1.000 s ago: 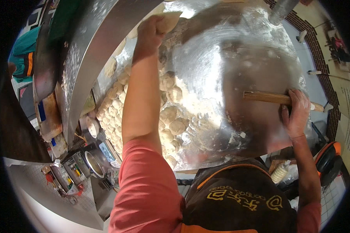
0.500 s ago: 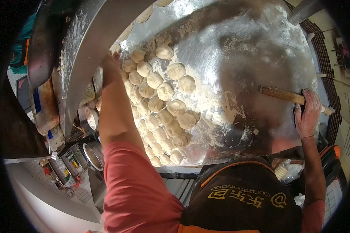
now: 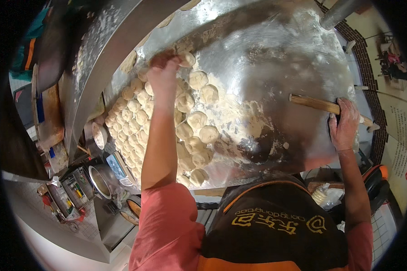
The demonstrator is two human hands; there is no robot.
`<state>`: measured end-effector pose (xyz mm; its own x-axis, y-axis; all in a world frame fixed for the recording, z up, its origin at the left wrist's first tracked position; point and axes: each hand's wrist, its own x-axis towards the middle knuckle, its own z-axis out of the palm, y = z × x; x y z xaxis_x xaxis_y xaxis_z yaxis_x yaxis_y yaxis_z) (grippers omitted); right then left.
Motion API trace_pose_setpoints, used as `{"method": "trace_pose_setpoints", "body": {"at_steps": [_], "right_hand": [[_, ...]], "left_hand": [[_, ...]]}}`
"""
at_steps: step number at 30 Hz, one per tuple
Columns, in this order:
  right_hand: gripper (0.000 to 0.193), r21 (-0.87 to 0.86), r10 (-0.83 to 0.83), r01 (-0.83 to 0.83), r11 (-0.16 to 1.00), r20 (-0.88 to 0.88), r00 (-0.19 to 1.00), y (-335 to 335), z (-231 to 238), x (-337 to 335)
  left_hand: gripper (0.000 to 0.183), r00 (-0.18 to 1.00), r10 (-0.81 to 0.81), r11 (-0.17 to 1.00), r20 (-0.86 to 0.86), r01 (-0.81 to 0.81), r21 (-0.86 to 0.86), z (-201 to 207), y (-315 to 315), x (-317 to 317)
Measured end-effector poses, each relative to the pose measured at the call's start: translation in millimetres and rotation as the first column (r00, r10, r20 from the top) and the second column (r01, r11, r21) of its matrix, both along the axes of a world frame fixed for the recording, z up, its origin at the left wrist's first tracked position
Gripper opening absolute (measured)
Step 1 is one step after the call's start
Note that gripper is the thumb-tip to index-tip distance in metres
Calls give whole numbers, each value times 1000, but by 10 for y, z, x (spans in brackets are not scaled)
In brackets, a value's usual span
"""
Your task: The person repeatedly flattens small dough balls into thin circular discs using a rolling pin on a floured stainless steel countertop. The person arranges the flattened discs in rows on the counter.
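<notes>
Dough balls [image 3: 133, 126] lie in close rows on the left part of the floured metal table [image 3: 239, 49]. A few flatter dough rounds [image 3: 209, 94] sit at the right side of the group. My left hand [image 3: 164, 70] is over the far end of the rows, right beside a dough ball [image 3: 187, 59]. Its fingers are blurred, so their grip does not show. At the table's right side, my right hand [image 3: 346, 124] is closed round a wooden rolling pin [image 3: 315, 103], which points left across the metal.
A curved metal panel [image 3: 106, 54] rises at the left above the table. Loose flour [image 3: 233, 113] covers the table's middle. Below left stand a metal pot [image 3: 100, 181], a bowl [image 3: 99, 135] and a tray of tools [image 3: 77, 187]. A metal post [image 3: 341, 14] stands at the far right.
My left hand has come from beneath the metal panel's edge rightward over the dough balls. More dough rows show at left as the view shifts. My right hand keeps the rolling pin.
</notes>
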<state>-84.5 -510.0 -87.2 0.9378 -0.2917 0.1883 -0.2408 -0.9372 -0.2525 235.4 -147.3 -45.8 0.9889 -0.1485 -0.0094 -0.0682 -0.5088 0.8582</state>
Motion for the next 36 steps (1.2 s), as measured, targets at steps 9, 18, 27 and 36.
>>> {"method": "trace_pose_setpoints", "body": {"at_steps": [9, 18, 27, 36], "right_hand": [[45, 32, 31, -31, 999, 4, 1000, -1, 129, 40], [48, 127, 201, -194, 973, -44, 979, 21, 79, -321], [48, 95, 320, -332, 939, 118, 940, 24, -46, -568], [47, 112, 434, -454, 884, 163, 886, -25, -56, -648]], "left_hand": [[38, 997, -72, 783, -11, 63, 618, 205, -405, -1141], [32, 995, 94, 962, 27, -98, 253, 83, -518, -1753], [46, 985, 169, 919, 35, -170, 357, -50, -739, -2541], [53, 946, 323, 882, -12, -297, 366, -137, -614, -2580]]}}
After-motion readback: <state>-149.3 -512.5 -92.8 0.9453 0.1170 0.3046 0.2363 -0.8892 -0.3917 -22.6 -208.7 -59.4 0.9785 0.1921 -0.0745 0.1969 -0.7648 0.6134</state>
